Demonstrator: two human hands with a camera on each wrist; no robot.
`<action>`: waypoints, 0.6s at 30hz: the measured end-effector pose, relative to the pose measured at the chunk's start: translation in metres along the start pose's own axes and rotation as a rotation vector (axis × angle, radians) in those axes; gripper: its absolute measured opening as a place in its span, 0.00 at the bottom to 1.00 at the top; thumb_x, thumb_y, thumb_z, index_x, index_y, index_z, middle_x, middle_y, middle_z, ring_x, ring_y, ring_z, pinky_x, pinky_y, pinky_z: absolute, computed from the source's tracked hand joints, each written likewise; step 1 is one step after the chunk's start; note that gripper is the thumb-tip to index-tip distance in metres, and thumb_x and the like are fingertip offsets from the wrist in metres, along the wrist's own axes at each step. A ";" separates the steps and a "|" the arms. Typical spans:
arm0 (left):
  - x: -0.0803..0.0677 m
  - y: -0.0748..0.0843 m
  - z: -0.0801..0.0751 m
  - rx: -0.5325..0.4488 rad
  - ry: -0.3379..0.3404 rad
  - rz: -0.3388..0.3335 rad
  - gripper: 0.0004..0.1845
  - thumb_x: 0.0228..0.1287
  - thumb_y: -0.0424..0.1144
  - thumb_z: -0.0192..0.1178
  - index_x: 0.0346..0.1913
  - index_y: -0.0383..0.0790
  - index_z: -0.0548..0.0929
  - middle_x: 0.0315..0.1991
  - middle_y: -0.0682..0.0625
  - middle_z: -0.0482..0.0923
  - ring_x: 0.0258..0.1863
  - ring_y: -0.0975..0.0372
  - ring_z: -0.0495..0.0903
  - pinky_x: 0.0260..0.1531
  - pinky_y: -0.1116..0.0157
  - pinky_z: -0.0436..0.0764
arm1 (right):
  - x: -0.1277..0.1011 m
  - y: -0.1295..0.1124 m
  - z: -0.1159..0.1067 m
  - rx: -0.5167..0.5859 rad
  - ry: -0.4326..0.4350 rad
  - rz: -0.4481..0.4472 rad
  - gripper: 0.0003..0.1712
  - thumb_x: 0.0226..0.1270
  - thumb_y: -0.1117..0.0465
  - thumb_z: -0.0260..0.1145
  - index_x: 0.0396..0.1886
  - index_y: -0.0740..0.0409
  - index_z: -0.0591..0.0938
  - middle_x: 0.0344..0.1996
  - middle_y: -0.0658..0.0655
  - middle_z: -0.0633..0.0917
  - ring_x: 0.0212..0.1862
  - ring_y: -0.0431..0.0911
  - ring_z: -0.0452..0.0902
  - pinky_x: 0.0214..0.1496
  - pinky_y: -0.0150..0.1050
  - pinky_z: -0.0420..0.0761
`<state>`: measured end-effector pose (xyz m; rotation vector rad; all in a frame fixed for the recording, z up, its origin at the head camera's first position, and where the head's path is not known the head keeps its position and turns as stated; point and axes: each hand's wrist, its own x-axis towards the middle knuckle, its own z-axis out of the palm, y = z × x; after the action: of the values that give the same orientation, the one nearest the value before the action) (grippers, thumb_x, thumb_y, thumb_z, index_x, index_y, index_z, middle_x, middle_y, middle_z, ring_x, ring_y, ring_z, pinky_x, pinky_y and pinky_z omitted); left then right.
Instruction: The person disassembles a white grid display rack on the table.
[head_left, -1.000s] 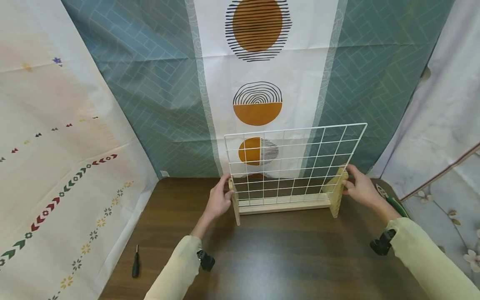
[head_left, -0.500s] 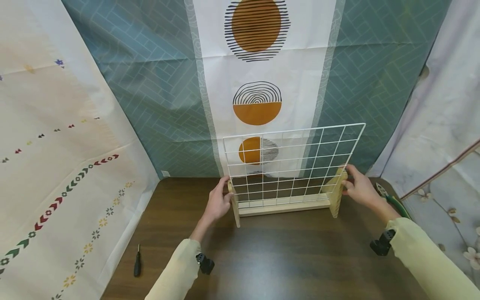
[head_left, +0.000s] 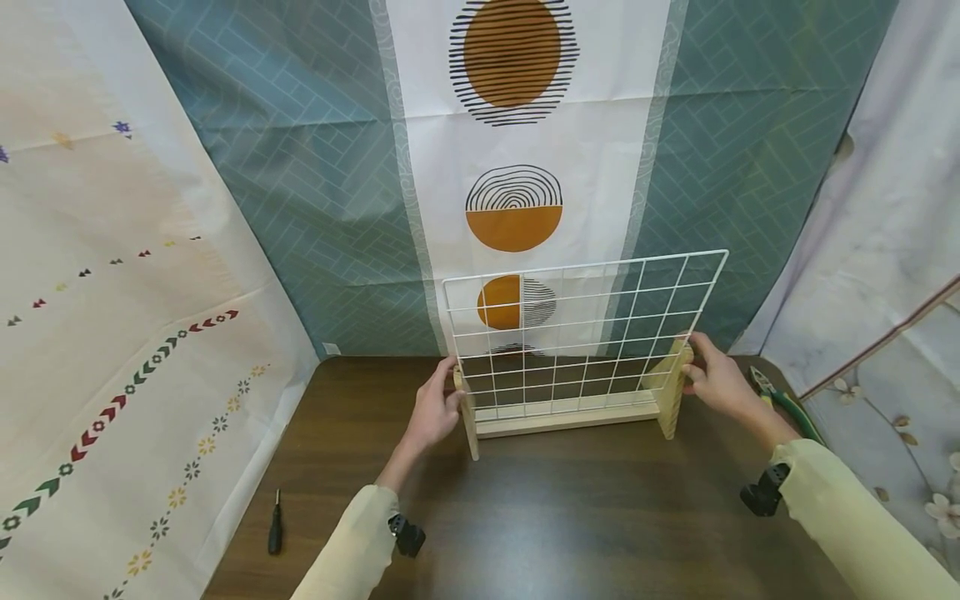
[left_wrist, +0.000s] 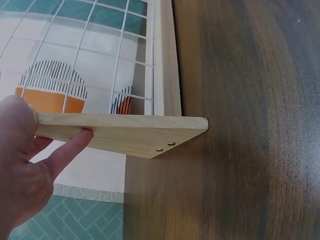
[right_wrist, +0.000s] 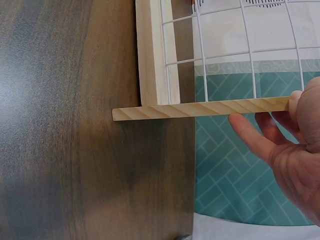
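Observation:
A white wire grid panel (head_left: 585,333) stands upright in a pale wooden base (head_left: 562,421) on the dark brown table (head_left: 570,517). My left hand (head_left: 450,390) grips the left wooden end board (head_left: 469,429). In the left wrist view the left hand (left_wrist: 52,131) has its thumb over the top edge of that board (left_wrist: 135,134) and a finger along its face. My right hand (head_left: 693,365) grips the right end board (head_left: 670,396). The right wrist view shows the right hand (right_wrist: 265,109) pinching that board's thin edge (right_wrist: 200,109), with the grid (right_wrist: 240,50) behind it.
A small black screwdriver (head_left: 275,525) lies near the table's front left edge. Green-handled pliers (head_left: 783,402) lie at the right edge, just behind my right wrist. Patterned curtains hang close around the back and both sides of the table.
The rack and both hands sit very slightly further left and lower in the view. Both grips are unchanged.

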<state>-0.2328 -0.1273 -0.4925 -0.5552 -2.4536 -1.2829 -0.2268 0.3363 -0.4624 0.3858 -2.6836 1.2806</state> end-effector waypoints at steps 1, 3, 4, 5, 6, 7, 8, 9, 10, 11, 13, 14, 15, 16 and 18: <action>-0.001 0.000 0.000 0.000 0.001 0.004 0.30 0.60 0.16 0.60 0.63 0.40 0.70 0.44 0.38 0.81 0.36 0.50 0.86 0.32 0.58 0.85 | 0.000 0.000 0.000 0.002 -0.005 0.003 0.27 0.72 0.80 0.52 0.68 0.70 0.59 0.53 0.79 0.71 0.52 0.74 0.75 0.34 0.45 0.87; -0.002 0.002 -0.001 -0.001 0.002 0.005 0.30 0.60 0.16 0.60 0.64 0.39 0.70 0.44 0.38 0.81 0.36 0.50 0.86 0.32 0.57 0.85 | -0.001 -0.001 0.000 0.004 -0.014 0.010 0.27 0.73 0.80 0.51 0.69 0.69 0.59 0.53 0.79 0.71 0.53 0.74 0.74 0.35 0.46 0.87; -0.003 0.002 -0.002 0.000 0.000 0.004 0.30 0.60 0.16 0.60 0.64 0.39 0.70 0.44 0.38 0.81 0.36 0.50 0.86 0.31 0.57 0.85 | -0.001 -0.001 0.000 0.001 -0.017 0.014 0.28 0.73 0.79 0.51 0.69 0.69 0.59 0.53 0.79 0.71 0.53 0.74 0.74 0.35 0.46 0.87; -0.003 0.003 -0.002 -0.002 0.000 0.006 0.31 0.60 0.16 0.60 0.64 0.39 0.70 0.44 0.37 0.81 0.36 0.50 0.86 0.30 0.58 0.85 | -0.002 -0.001 0.001 -0.005 -0.020 0.017 0.28 0.73 0.79 0.51 0.69 0.69 0.59 0.53 0.79 0.71 0.53 0.74 0.75 0.35 0.46 0.87; -0.004 0.003 -0.002 0.000 -0.004 0.007 0.30 0.60 0.16 0.60 0.64 0.39 0.70 0.45 0.37 0.81 0.36 0.50 0.86 0.30 0.58 0.85 | -0.002 -0.001 0.000 -0.012 -0.022 0.019 0.28 0.73 0.79 0.51 0.69 0.69 0.59 0.53 0.79 0.72 0.52 0.74 0.75 0.35 0.47 0.87; -0.005 0.003 -0.003 0.003 -0.008 0.005 0.30 0.60 0.16 0.60 0.64 0.39 0.69 0.45 0.37 0.81 0.37 0.50 0.86 0.29 0.59 0.85 | -0.003 -0.002 0.000 -0.023 -0.024 0.020 0.28 0.73 0.79 0.52 0.70 0.69 0.58 0.52 0.79 0.72 0.51 0.73 0.75 0.35 0.47 0.87; -0.005 0.003 -0.003 0.007 -0.011 0.001 0.30 0.61 0.16 0.60 0.64 0.39 0.69 0.45 0.37 0.81 0.37 0.50 0.86 0.30 0.59 0.85 | -0.003 -0.003 0.000 -0.032 -0.024 0.018 0.28 0.74 0.78 0.52 0.70 0.69 0.58 0.51 0.79 0.73 0.50 0.73 0.76 0.35 0.47 0.87; -0.006 0.003 -0.003 0.008 -0.014 -0.004 0.30 0.61 0.17 0.60 0.65 0.39 0.69 0.45 0.37 0.81 0.38 0.50 0.86 0.30 0.60 0.85 | -0.004 -0.003 0.000 -0.042 -0.025 0.020 0.28 0.74 0.78 0.52 0.70 0.69 0.58 0.51 0.79 0.73 0.49 0.72 0.76 0.35 0.46 0.87; -0.006 0.003 -0.003 0.009 -0.018 -0.008 0.30 0.61 0.17 0.60 0.65 0.39 0.69 0.45 0.37 0.81 0.38 0.50 0.86 0.30 0.61 0.85 | -0.004 -0.004 0.000 -0.050 -0.026 0.019 0.28 0.74 0.78 0.52 0.70 0.69 0.58 0.50 0.79 0.73 0.49 0.72 0.77 0.35 0.46 0.87; -0.007 0.003 -0.003 0.010 -0.021 -0.012 0.30 0.62 0.17 0.60 0.65 0.39 0.69 0.45 0.38 0.81 0.39 0.50 0.86 0.29 0.61 0.85 | -0.004 -0.005 0.000 -0.058 -0.028 0.019 0.28 0.75 0.77 0.52 0.70 0.69 0.58 0.50 0.79 0.74 0.48 0.72 0.77 0.35 0.46 0.87; -0.008 0.002 -0.003 0.011 -0.025 -0.026 0.30 0.62 0.18 0.61 0.65 0.40 0.69 0.46 0.39 0.81 0.40 0.50 0.86 0.29 0.62 0.85 | -0.005 -0.007 0.000 -0.065 -0.032 0.022 0.28 0.75 0.76 0.52 0.71 0.69 0.58 0.50 0.78 0.74 0.47 0.71 0.77 0.35 0.45 0.87; -0.008 0.002 -0.004 0.009 -0.025 -0.029 0.30 0.62 0.18 0.61 0.65 0.40 0.69 0.46 0.39 0.81 0.40 0.50 0.86 0.29 0.63 0.85 | -0.005 -0.007 0.000 -0.064 -0.034 0.025 0.28 0.76 0.76 0.52 0.71 0.69 0.58 0.50 0.78 0.74 0.48 0.71 0.77 0.35 0.45 0.87; -0.009 0.002 -0.004 0.011 -0.025 -0.031 0.30 0.62 0.18 0.61 0.65 0.40 0.69 0.46 0.39 0.81 0.40 0.50 0.86 0.29 0.62 0.85 | -0.005 -0.008 0.000 -0.065 -0.035 0.029 0.28 0.76 0.76 0.52 0.71 0.69 0.58 0.50 0.78 0.74 0.48 0.71 0.77 0.35 0.45 0.87; -0.009 0.002 -0.004 0.013 -0.022 -0.027 0.30 0.62 0.18 0.61 0.65 0.40 0.69 0.45 0.39 0.81 0.40 0.50 0.86 0.30 0.62 0.85 | -0.006 -0.008 0.000 -0.065 -0.036 0.030 0.28 0.76 0.75 0.52 0.71 0.69 0.58 0.50 0.78 0.74 0.48 0.71 0.77 0.35 0.45 0.87; -0.011 0.003 -0.004 0.012 -0.018 -0.023 0.30 0.62 0.17 0.61 0.65 0.38 0.69 0.45 0.40 0.81 0.40 0.50 0.86 0.31 0.61 0.85 | -0.006 -0.009 0.001 -0.064 -0.037 0.033 0.28 0.76 0.75 0.52 0.71 0.69 0.58 0.50 0.78 0.74 0.48 0.71 0.77 0.35 0.46 0.87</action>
<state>-0.2219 -0.1313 -0.4931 -0.5390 -2.4876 -1.2759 -0.2186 0.3314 -0.4577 0.3626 -2.7653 1.2046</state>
